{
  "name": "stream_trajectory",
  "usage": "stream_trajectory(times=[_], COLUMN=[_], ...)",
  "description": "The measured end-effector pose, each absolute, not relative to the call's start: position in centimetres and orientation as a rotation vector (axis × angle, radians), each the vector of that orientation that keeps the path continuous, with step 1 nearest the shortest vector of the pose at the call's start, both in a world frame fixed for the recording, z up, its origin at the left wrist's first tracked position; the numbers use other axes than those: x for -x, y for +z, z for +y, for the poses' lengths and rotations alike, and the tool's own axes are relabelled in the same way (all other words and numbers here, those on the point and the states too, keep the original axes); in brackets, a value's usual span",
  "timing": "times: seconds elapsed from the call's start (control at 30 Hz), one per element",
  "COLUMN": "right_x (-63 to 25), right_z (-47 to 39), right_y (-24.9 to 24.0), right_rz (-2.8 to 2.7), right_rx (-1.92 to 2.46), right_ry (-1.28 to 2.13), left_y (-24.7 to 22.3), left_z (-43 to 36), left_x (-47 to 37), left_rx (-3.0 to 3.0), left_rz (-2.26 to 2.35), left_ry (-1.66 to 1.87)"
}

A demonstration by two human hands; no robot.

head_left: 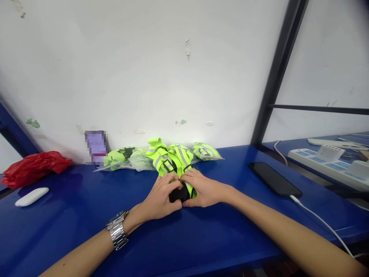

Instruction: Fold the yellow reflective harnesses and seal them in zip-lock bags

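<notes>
A bundle of neon-yellow reflective straps (pixel 173 156) with grey bands and a black buckle, looking like a reflective strap vest, sits in the middle of the blue table. My left hand (pixel 164 194), with a metal watch on its wrist, curls around the near left side of the bundle at a black part (pixel 178 193). My right hand (pixel 203 189) grips the near right side, its fingers bent over the yellow straps. The fingertips of both hands almost meet. What lies under the fingers is partly hidden.
Clear bags (pixel 141 159) with yellow reflective items lie along the wall. At left are a red plastic bag (pixel 37 166), a white oval object (pixel 31 197) and a blurred purple item (pixel 97 146). A black phone (pixel 273 179) on a white cable and power strips (pixel 325 159) are at right.
</notes>
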State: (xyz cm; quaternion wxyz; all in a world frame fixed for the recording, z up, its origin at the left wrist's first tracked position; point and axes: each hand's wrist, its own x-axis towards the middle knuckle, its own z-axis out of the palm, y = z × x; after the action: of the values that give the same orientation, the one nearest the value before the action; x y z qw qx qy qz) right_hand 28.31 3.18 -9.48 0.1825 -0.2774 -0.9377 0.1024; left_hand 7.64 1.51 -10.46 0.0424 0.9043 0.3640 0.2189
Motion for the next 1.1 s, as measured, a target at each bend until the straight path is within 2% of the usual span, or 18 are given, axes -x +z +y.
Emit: stream_trajectory(times=[0.27, 0.63, 0.9, 1.1], right_x=[-30.0, -29.5, -29.6, -29.8], right_z=[3.6, 2.9, 2.9, 2.7], right_y=[-9.2, -8.8, -9.0, -8.2], right_rz=[-2.602, -2.558, -2.522, -2.479], right_rx=[0.885, 0.810, 0.793, 0.835], right_ry=[0.367, 0.411, 0.360, 0.317], left_y=[-10.2, -9.7, -9.4, -9.2], left_z=[1.2, 1.4, 0.9, 0.7], left_x=[-5.5, -4.6, -5.2, -5.3], left_rx=[-2.813, -2.715, -2.601, -2.613], left_rz=[1.193, 1.104, 1.000, 1.091], left_ry=[0.657, 0.518, 0.641, 0.799])
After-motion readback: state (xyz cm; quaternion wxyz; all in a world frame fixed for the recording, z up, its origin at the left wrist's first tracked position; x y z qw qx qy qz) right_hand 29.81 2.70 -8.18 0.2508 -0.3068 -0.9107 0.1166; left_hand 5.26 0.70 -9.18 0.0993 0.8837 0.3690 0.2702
